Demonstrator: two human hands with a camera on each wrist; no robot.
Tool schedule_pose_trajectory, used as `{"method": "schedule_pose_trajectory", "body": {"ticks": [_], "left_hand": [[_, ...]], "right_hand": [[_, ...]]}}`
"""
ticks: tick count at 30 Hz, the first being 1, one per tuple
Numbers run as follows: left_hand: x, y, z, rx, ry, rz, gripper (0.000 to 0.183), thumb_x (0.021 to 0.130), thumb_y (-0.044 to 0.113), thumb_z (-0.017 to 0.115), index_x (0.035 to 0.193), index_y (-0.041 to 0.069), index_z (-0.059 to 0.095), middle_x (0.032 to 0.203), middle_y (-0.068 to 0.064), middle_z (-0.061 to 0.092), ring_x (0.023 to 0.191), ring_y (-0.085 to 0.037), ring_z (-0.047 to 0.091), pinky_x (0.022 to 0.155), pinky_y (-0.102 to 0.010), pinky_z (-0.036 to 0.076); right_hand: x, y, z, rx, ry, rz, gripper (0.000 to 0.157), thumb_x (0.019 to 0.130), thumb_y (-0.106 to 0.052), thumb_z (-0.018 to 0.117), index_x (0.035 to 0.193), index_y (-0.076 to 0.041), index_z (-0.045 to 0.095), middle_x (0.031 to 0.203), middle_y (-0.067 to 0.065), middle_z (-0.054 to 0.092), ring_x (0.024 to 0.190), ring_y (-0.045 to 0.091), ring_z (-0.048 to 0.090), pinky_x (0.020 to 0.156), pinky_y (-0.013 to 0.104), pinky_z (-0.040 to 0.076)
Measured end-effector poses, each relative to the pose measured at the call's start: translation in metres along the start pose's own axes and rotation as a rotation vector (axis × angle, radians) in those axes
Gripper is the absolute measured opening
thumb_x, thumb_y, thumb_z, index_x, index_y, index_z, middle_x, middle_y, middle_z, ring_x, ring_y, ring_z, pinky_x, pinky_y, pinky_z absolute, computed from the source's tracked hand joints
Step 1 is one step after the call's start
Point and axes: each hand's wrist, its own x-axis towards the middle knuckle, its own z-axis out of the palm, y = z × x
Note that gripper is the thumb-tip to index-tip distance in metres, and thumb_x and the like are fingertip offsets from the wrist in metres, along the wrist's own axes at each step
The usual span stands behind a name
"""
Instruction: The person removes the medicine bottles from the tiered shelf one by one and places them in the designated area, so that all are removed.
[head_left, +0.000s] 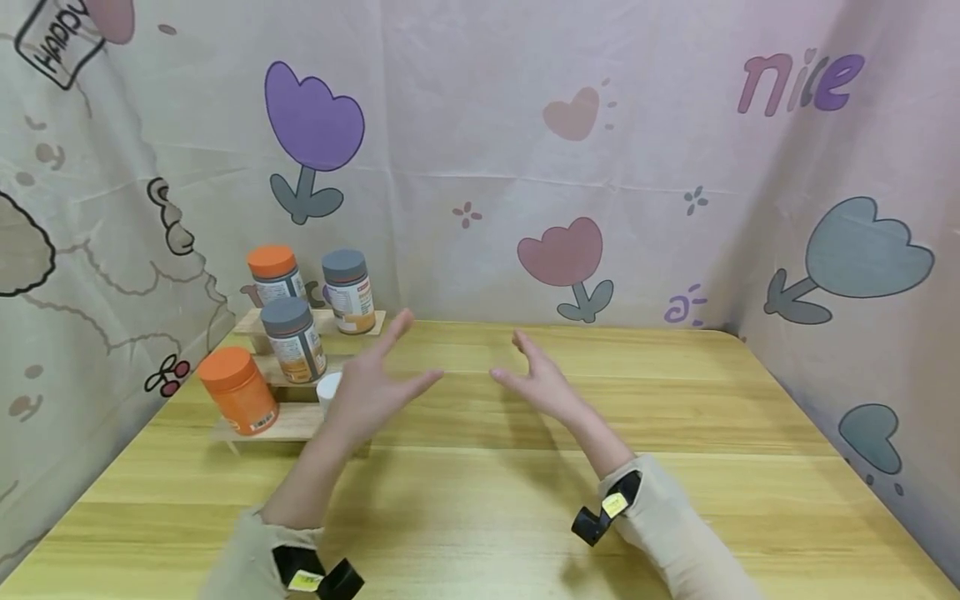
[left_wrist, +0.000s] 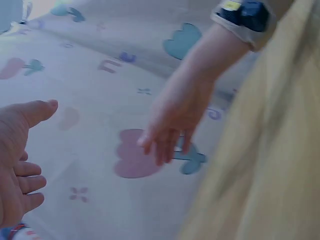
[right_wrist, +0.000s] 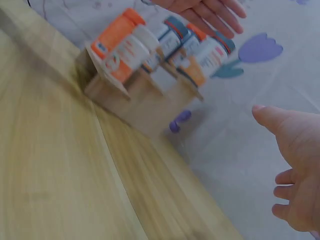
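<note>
My left hand (head_left: pixel 367 396) hovers above the table with thumb and fingers spread, holding nothing. It is nearest to a stepped wooden stand (head_left: pixel 296 423) at the left and partly covers a white-lidded bottle (head_left: pixel 327 388) on the lowest step. An orange bottle (head_left: pixel 238 396) shares that step. On the middle step is a grey-lidded bottle (head_left: pixel 296 343); the top step bears an orange-lidded bottle (head_left: pixel 274 271) and another grey-lidded bottle (head_left: pixel 350 293). Facing the left across a gap, my right hand (head_left: pixel 543 387) is also raised, fingers extended and nothing in its grasp.
The wooden table (head_left: pixel 480 492) reaches back to a patterned cloth backdrop (head_left: pixel 450 125) and has cloth along both sides. Each sleeve carries a small black wrist camera, the left one (head_left: pixel 339 579) and the right one (head_left: pixel 592 525).
</note>
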Motion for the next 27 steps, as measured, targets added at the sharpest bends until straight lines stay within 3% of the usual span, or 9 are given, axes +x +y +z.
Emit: {"method": "schedule_pose_trajectory", "body": {"ticks": [7, 12, 15, 19, 22, 27], "left_hand": [[-0.017, -0.002, -0.054, -0.087, 0.166, 0.012, 0.079, 0.08, 0.03, 0.073, 0.146, 0.018, 0.03, 0.146, -0.002, 0.037, 0.133, -0.026, 0.034, 0.108, -0.048, 0.025], [-0.027, -0.016, -0.085, -0.141, 0.298, -0.062, 0.076, 0.083, 0.017, 0.07, 0.147, 0.022, 0.028, 0.146, 0.001, 0.036, 0.133, -0.013, 0.032, 0.111, -0.027, 0.02], [-0.032, -0.028, -0.104, -0.286, 0.416, -0.114, 0.073, 0.083, 0.007, 0.069, 0.145, 0.019, 0.033, 0.144, 0.002, 0.04, 0.131, -0.009, 0.034, 0.108, -0.016, 0.018], [-0.036, -0.048, -0.126, -0.292, 0.538, -0.138, 0.071, 0.083, -0.001, 0.066, 0.144, 0.016, 0.034, 0.143, 0.001, 0.041, 0.131, -0.009, 0.035, 0.104, -0.01, 0.021], [-0.042, -0.071, -0.14, -0.163, 0.521, -0.164, 0.073, 0.087, 0.004, 0.062, 0.147, 0.017, 0.025, 0.148, 0.002, 0.031, 0.133, -0.006, 0.029, 0.102, -0.008, 0.02], [-0.055, -0.121, -0.154, -0.151, 0.358, -0.237, 0.075, 0.092, 0.01, 0.057, 0.149, 0.017, 0.008, 0.153, 0.004, 0.014, 0.136, -0.002, 0.017, 0.103, -0.007, 0.016]], "right_hand": [[0.005, -0.02, 0.023, 0.098, -0.056, -0.082, 0.083, 0.084, -0.025, 0.069, 0.147, -0.001, 0.02, 0.145, 0.018, 0.032, 0.133, 0.029, 0.031, 0.109, 0.041, 0.025], [0.006, -0.033, 0.043, 0.15, -0.126, -0.074, 0.085, 0.083, -0.026, 0.07, 0.147, -0.005, 0.019, 0.146, 0.014, 0.033, 0.133, 0.025, 0.032, 0.109, 0.039, 0.026], [0.007, -0.04, 0.057, 0.177, -0.163, -0.073, 0.085, 0.083, -0.026, 0.07, 0.148, -0.006, 0.019, 0.146, 0.013, 0.033, 0.132, 0.025, 0.033, 0.108, 0.039, 0.027], [0.009, -0.047, 0.075, 0.186, -0.203, -0.072, 0.086, 0.082, -0.027, 0.071, 0.148, -0.006, 0.019, 0.146, 0.011, 0.033, 0.132, 0.024, 0.034, 0.108, 0.039, 0.028], [0.008, -0.051, 0.086, 0.188, -0.228, -0.063, 0.085, 0.082, -0.028, 0.071, 0.148, -0.006, 0.02, 0.146, 0.01, 0.034, 0.131, 0.024, 0.035, 0.107, 0.039, 0.029], [0.006, -0.052, 0.105, 0.235, -0.276, -0.024, 0.086, 0.08, -0.025, 0.073, 0.147, -0.009, 0.023, 0.147, 0.008, 0.034, 0.132, 0.022, 0.034, 0.107, 0.041, 0.029]]}}
